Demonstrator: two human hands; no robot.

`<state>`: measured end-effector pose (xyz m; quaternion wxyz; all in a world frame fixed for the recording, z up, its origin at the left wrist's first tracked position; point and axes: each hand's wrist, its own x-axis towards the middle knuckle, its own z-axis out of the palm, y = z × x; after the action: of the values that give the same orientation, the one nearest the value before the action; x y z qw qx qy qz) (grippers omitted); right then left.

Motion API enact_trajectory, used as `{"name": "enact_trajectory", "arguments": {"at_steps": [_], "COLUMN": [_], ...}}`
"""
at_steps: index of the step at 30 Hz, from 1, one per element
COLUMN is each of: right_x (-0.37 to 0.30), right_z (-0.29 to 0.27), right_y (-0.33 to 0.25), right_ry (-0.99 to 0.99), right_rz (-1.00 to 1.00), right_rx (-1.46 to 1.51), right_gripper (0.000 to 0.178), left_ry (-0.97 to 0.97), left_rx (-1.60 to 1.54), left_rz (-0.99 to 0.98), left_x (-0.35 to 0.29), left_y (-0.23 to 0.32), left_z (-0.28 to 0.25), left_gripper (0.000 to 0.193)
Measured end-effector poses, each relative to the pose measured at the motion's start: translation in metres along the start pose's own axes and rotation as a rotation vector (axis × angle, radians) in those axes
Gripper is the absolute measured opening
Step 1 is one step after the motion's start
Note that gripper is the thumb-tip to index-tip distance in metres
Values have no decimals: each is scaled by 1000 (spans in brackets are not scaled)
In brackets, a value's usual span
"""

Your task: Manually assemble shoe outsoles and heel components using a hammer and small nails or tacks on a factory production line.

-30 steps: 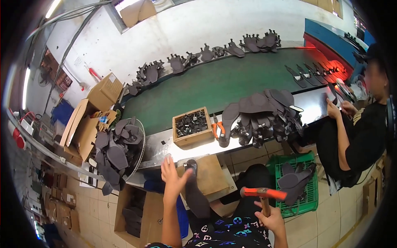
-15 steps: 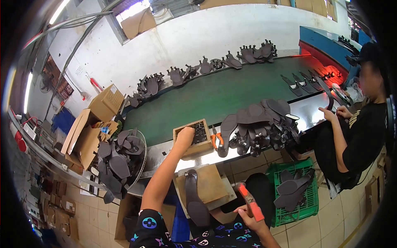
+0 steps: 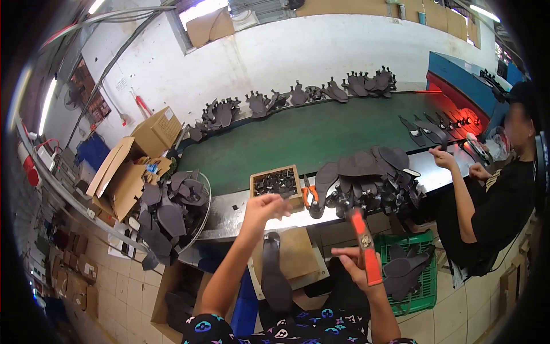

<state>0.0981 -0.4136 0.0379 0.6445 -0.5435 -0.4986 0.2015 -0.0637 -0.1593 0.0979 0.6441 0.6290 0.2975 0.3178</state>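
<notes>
My left hand (image 3: 266,211) is raised just on the near side of a wooden box (image 3: 302,202) of small black parts (image 3: 275,183). Its fingers are drawn together and slightly blurred; whatever they hold is too small to make out. In my right hand (image 3: 356,269) is a red bar-shaped tool (image 3: 365,245) with a metal piece at its middle, held upright with some fingers stretched out. Between my forearms, a dark shoe sole (image 3: 276,281) lies lengthwise, one end on a padded board (image 3: 298,258) and the other toward my lap.
Orange-handled pliers (image 3: 310,196) stand beside the box, left of piled dark soles (image 3: 361,166). A green conveyor belt (image 3: 298,137) runs behind. A wire basket of soles (image 3: 171,218) is at left, a green crate (image 3: 427,286) at right. A co-worker (image 3: 487,200) sits at right.
My left hand has come out of the wooden box toward me. My right hand has risen slightly with the red tool, now more upright. The view has shifted a little.
</notes>
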Motion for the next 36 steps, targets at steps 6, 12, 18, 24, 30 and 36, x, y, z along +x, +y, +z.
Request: {"name": "enact_trajectory", "arguments": {"at_steps": [6, 12, 18, 24, 30, 36], "right_x": [22, -2, -5, 9, 25, 23], "right_z": [32, 41, 47, 63, 73, 71], "right_y": [-78, -98, -100, -90, -75, -51], "right_ry": [-132, -244, -401, -469, -457, -355], "right_rz": [117, 5, 171, 204, 273, 257], "right_rx": [426, 424, 448, 470, 332, 133], "right_gripper": [27, 31, 32, 30, 28, 23], "left_ry": [-73, -71, 51, 56, 165, 184], "left_rx": [-120, -190, -256, -284, 288, 567], "left_rz": [17, -103, -84, -190, 118, 304], "left_x": [-148, -202, -234, -222, -199, -181], "left_y": [58, 65, 57, 50, 37, 16], "left_z": [51, 55, 49, 39, 34, 38], "left_gripper": [14, 13, 13, 13, 20, 19]}}
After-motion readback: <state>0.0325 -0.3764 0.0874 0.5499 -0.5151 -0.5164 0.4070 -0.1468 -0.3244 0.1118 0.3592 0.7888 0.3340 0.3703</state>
